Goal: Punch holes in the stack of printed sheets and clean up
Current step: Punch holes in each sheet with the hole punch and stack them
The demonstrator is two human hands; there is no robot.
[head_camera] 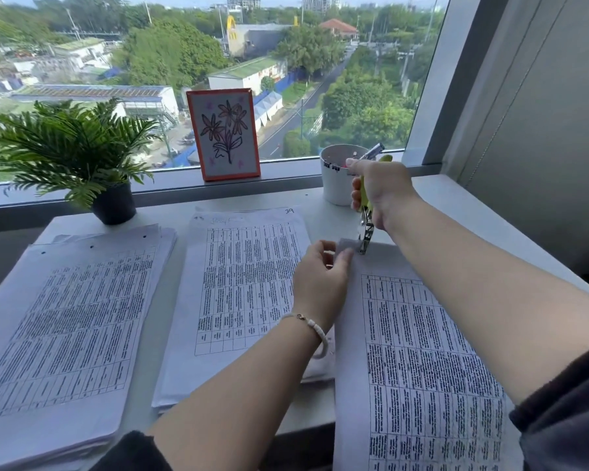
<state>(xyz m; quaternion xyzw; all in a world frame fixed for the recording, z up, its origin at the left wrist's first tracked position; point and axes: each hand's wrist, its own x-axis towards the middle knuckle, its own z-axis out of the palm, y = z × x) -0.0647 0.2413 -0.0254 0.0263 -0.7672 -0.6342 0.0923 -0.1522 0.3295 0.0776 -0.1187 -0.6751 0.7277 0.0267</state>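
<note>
My right hand (380, 188) grips a hand-held hole punch (366, 226) with yellow-green handles, its metal jaws pointing down onto the top edge of a printed sheet (419, 351) at the right. My left hand (320, 277) pinches that sheet's top left corner just beside the jaws. A stack of printed sheets (242, 283) lies in the middle of the desk. Another stack (65, 321) at the left shows small punched holes near its top edge.
A white cup (335, 185) stands behind the punch near the window sill. A potted green plant (79, 154) sits at the back left. A framed flower drawing (223, 134) leans on the window. A grey wall rises at the right.
</note>
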